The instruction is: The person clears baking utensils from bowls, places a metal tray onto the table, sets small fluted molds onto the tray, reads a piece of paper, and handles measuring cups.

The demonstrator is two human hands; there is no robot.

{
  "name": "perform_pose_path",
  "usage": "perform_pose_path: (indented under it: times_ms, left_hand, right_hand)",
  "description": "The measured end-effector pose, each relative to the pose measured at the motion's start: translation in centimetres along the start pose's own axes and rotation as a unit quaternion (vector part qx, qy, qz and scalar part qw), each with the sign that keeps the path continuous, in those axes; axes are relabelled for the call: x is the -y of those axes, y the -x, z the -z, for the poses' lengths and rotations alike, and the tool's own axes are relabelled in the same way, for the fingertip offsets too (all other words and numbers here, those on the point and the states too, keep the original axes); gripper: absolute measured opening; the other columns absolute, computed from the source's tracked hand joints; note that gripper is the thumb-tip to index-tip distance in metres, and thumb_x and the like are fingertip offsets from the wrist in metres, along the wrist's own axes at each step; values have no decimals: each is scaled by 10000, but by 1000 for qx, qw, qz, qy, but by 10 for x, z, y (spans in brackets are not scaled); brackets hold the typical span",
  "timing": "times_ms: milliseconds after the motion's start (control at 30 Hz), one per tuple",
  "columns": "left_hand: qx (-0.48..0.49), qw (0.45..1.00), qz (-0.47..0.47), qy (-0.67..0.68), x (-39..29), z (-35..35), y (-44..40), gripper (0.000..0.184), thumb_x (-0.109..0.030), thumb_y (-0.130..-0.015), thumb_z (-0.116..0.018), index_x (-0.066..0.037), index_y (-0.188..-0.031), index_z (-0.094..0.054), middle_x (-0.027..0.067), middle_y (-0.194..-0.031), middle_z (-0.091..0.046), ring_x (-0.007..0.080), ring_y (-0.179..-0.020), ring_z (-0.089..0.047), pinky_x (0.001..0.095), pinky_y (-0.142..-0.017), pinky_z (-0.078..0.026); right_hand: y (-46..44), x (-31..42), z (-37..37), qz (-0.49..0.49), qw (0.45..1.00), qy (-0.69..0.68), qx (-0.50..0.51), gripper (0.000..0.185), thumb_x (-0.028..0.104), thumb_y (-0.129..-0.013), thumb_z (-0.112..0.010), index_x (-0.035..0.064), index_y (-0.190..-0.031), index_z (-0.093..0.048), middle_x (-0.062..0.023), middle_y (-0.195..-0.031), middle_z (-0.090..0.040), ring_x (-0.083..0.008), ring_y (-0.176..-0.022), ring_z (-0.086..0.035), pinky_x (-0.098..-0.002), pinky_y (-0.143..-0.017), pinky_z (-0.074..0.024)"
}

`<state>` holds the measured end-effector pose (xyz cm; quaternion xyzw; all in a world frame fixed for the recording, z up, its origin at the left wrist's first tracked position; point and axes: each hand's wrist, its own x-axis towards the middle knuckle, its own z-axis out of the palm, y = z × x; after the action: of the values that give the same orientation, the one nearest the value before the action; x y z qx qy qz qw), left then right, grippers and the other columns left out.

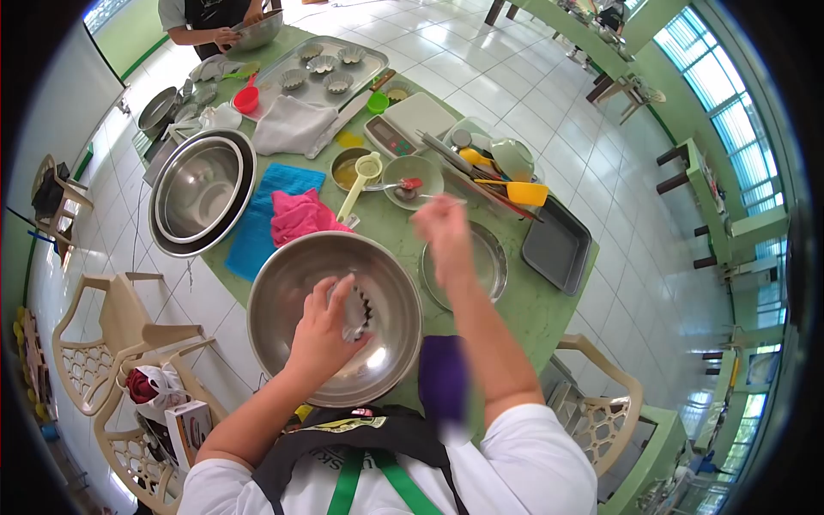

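Pinches tin (360,311) in curved fingers (341,293) of left hand (319,333) over bowl (279,279), centre frame; risks dropping it through slack grip, or upsetting small bowl (394,174) with right hand (445,230), too blurred to tell its finger state.

**Narrow Lanes on a Crowded Table**

A bare strip of green tabletop (536,318) leaves passage at near right, between a round dish (487,264) and a dark baking pan (558,245). The right hand (442,227) (blurred here) and its forearm bar the way over the dish, which sits tight beside a large steel bowl (279,343). That bowl opens upward, its middle occupied by the left hand (322,326) gripping a fluted tin (366,311). A pink cloth (305,219) crowds its far rim; nested bowls (202,193) block far left.
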<state>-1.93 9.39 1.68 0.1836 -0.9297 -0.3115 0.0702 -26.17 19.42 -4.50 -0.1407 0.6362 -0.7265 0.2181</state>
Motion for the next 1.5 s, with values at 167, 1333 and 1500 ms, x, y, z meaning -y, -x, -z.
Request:
perform_pose_path:
  times_ms: [167, 1333, 1500]
  left_hand:
    - [-73, 985, -108, 112, -19, -14, -24, 1041, -175, -560, -882, -145, -1444, -335, 175, -1461, -343, 400, -1278, -420, 459, -1021, -419]
    - [-126, 930, 234, 254, 116, 44, 81, 455, -74, -951, -498, -117, -1371, -328, 200, -858, -651, 291, -753, -635, 386, -705, -481]
    - [-39, 941, 239, 238, 123, 100, 57, 456, -254, -974, -539, -125, -1376, -366, 108, -934, -631, 197, -742, -583, 326, -689, -487]
  right_hand:
    - [105, 52, -37, -289, 922, -194, 171, 564, -14, -849, -487, 139, -1391, -457, -70, -1127, -562, -157, -992, -580, -286, -855, -492]
    - [128, 44, 30, -237, 953, 135, 132, 397, 250, -918, -643, 55, -1250, -546, -65, -1042, -618, -173, -948, -605, -298, -790, -515]
    - [197, 11, -24, -358, 931, -46, -43, 188, 90, -825, -628, -35, -965, -614, -70, -871, -607, -190, -746, -597, -339, -625, -517]
